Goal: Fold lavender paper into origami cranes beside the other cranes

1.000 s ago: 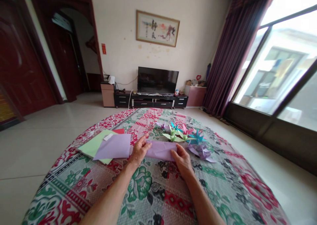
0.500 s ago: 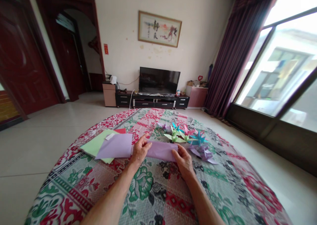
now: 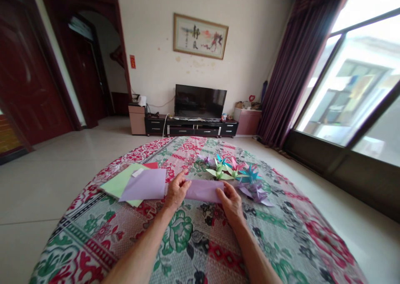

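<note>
A folded strip of purple paper (image 3: 203, 190) stretches between my two hands, just over the patterned tablecloth. My left hand (image 3: 177, 189) pinches its left end between thumb and fingers. At the right end, my right hand (image 3: 230, 198) grips the paper, thumb on top. Close to the left hand lies a flat purple sheet (image 3: 146, 185) on top of a light green sheet (image 3: 117, 185), with a bit of red paper (image 3: 152, 165) showing behind. Beyond the right hand sit several folded paper cranes: light green (image 3: 220, 171), blue (image 3: 251, 174), pink (image 3: 236, 164) and purple (image 3: 256, 192).
A round table with a floral cloth (image 3: 184, 234) fills the foreground. Past its far edge, a television (image 3: 200, 102) stands on a low black cabinet (image 3: 193, 128). Purple curtains (image 3: 284, 67) and a large window (image 3: 353, 88) are on the right, wooden doors (image 3: 31, 67) on the left.
Almost nothing differs. Both hands keep hold of the purple paper in the same place, and the view has shifted very slightly.
</note>
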The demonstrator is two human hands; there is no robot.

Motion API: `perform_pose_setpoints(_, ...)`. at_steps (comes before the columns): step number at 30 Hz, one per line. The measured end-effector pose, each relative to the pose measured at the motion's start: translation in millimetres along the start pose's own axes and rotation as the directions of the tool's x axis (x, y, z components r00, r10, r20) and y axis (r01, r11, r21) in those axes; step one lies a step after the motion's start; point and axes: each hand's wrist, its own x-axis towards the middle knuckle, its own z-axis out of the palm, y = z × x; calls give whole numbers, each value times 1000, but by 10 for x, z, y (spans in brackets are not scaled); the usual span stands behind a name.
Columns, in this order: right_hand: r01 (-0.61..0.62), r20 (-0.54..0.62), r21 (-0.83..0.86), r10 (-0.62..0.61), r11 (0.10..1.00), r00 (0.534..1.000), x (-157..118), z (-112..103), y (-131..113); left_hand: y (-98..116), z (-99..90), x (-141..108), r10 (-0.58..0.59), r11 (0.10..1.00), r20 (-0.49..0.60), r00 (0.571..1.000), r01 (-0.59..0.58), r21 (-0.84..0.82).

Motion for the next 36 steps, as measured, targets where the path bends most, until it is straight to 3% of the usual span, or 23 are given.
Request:
perform_pose_setpoints(11, 30, -4, -62, -30, 998, 1000, 14, 0, 26, 17, 8, -22, 16, 998, 5, 1000, -16, 53)
perform_pose_setpoints(21, 134, -21, -303, -147, 944, 989, 0, -9, 68, -37, 1, -38, 104, 964, 1, 995, -102, 246)
perform_pose_setpoints(24, 157, -16, -451, -184, 878, 983, -19, -5, 54, -39, 2, -50, 126, 931, 18, 992, -125, 343)
perform_pose_setpoints(29, 164, 80, -706, -152, 689, 985, -57, 10, -1, -47, 24, -58, 55, 801, 89, 995, -97, 590)
perform_pose_setpoints(32, 169, 127, -796, -112, 582, 985, -77, 23, -55, -60, 49, -64, 58, 715, 134, 989, -135, 686)
perform_pose_setpoints(36, 180, 164, -844, -77, 505, 983, -93, 48, -116, -58, 77, -81, 78, 648, 192, 978, -196, 736)
